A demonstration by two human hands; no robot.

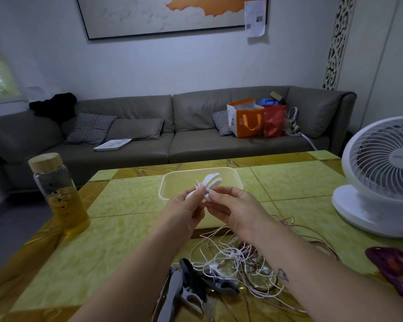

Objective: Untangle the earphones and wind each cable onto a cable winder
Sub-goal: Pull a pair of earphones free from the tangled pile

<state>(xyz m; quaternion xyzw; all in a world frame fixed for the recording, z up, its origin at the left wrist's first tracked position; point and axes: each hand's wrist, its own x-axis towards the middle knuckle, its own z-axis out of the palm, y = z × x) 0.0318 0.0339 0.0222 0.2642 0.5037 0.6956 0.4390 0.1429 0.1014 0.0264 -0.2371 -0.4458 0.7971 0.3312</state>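
The tangled earphones point(237, 259) lie heaped on the table point(126, 240), nearest. Above them the left hand point(186, 210) and right hand point(237, 212) both pinch one white cable winder point(211, 182), before a clear tray point(235, 180). The name on the fan point(382, 177) is too blurry to read.

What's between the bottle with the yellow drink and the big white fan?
The head view shows a clear tub, and in front of it the left hand and right hand holding a white cable winder.
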